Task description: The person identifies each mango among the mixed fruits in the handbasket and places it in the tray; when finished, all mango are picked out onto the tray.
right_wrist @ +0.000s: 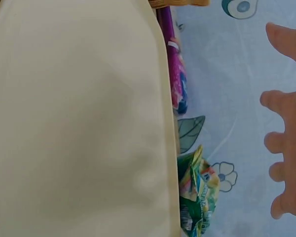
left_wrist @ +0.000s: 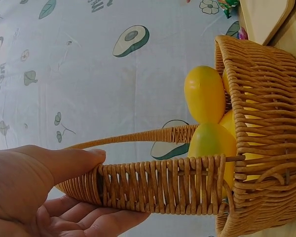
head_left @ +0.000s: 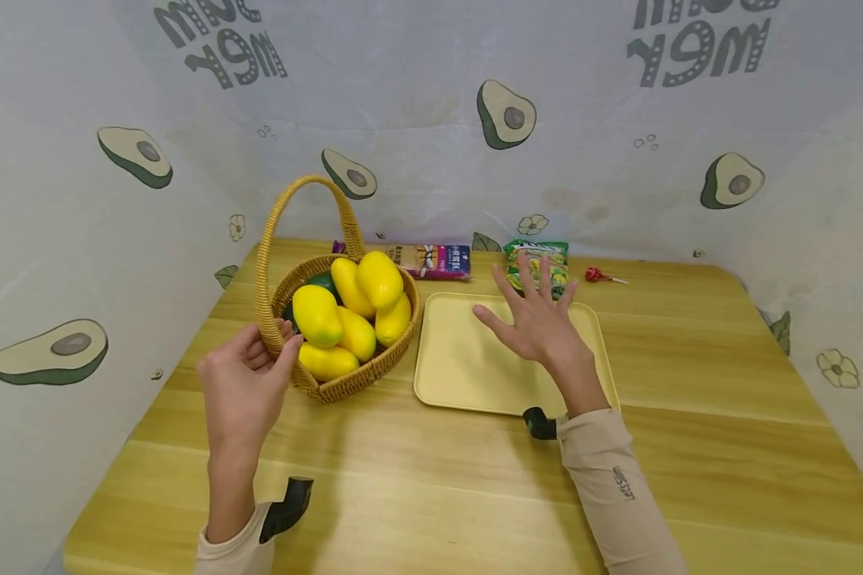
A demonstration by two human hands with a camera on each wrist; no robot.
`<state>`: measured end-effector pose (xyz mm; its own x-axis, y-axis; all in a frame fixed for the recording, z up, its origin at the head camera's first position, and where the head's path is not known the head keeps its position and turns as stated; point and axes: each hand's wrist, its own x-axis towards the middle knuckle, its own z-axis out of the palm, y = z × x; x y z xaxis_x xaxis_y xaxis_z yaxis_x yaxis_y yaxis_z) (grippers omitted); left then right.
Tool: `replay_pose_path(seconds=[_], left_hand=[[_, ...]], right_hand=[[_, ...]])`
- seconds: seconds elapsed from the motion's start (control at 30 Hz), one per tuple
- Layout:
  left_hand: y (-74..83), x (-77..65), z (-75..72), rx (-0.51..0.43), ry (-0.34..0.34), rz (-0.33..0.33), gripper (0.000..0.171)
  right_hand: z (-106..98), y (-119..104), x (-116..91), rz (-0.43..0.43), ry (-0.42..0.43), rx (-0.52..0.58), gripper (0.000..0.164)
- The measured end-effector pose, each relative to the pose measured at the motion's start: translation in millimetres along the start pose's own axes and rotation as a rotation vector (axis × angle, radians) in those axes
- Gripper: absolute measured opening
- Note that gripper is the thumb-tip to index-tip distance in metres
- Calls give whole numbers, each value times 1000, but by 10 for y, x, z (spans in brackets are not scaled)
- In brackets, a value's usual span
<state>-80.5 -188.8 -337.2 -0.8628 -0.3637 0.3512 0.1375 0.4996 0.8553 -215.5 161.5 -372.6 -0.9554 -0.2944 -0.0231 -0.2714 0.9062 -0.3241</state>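
Note:
A wicker basket (head_left: 370, 377) with a tall arched handle (head_left: 264, 263) stands on the left of the table, heaped with several yellow mangoes (head_left: 379, 279). Something dark green (head_left: 324, 283) shows behind them, mostly hidden. My left hand (head_left: 248, 383) holds the near side of the handle, thumb on one face and fingers on the other, as the left wrist view also shows. Over the pale yellow tray (head_left: 449, 351), right of the basket, my right hand (head_left: 539, 323) is held with fingers spread and nothing in it. Its fingertips overlap a green snack bag (head_left: 557, 267) in the head view.
Behind the basket lies a long purple-and-blue packet (head_left: 442, 262), partly hidden by it. A red lollipop (head_left: 595, 275) with a white stick is right of the green bag. A white curtain (head_left: 417, 96) printed with avocados rises along the table's back and sides.

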Motion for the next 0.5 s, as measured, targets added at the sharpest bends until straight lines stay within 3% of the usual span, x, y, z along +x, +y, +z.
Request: replay_pose_path(seconds=[0.27, 0.5], left_hand=[[-10, 23, -26, -2, -29, 5, 26], [-17, 24, -34, -13, -49, -14, 24]], right_hand=[[-139, -120, 121, -90, -81, 44, 82], [-248, -251, 375, -210, -152, 131, 88]])
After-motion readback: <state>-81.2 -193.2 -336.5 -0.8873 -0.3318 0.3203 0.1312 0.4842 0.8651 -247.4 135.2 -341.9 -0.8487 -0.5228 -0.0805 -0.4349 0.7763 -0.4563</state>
